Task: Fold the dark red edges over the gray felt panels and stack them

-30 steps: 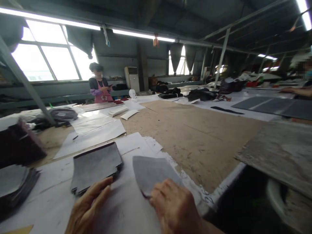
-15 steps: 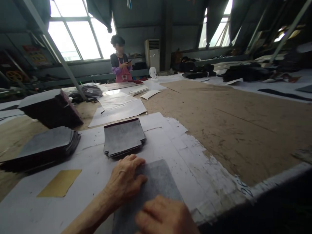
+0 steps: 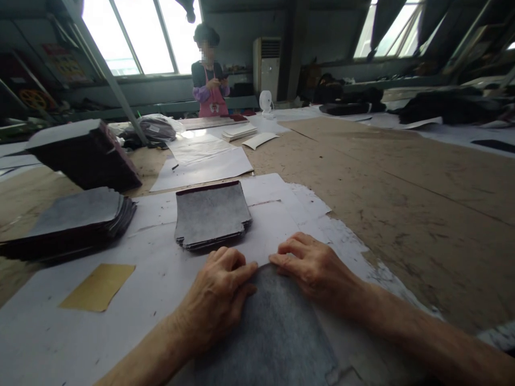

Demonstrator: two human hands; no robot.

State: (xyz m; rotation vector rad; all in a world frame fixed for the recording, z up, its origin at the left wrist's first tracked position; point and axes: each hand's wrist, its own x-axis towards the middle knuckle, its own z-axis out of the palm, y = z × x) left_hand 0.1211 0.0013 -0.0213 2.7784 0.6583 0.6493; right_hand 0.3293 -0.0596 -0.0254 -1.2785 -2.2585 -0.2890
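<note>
A grey, felt-like sheet [image 3: 277,327] lies flat on the white paper in front of me, its near part cut off by the bottom of the view. At the left end of its far edge, my left hand [image 3: 221,289] is closed, with thumb and forefinger on the sheet. My right hand [image 3: 314,265] is closed at the right end of that edge, fingertips pressed together on it. Just beyond my left hand sits a small stack of grey pieces [image 3: 213,214] with dark edges and notched corners. A yellow-brown card [image 3: 97,288] rests to the left.
A taller stack of grey pieces [image 3: 80,212] stands on the left, with a dark block-like pile [image 3: 88,155] behind it. White sheets [image 3: 205,166] and a small white fan [image 3: 266,103] are farther back. Across the table stands a person [image 3: 211,80] in a pink apron.
My right hand has moved from the near part of the grey sheet up to its far edge. My left hand stays near the far left corner. The view has tilted down slightly.
</note>
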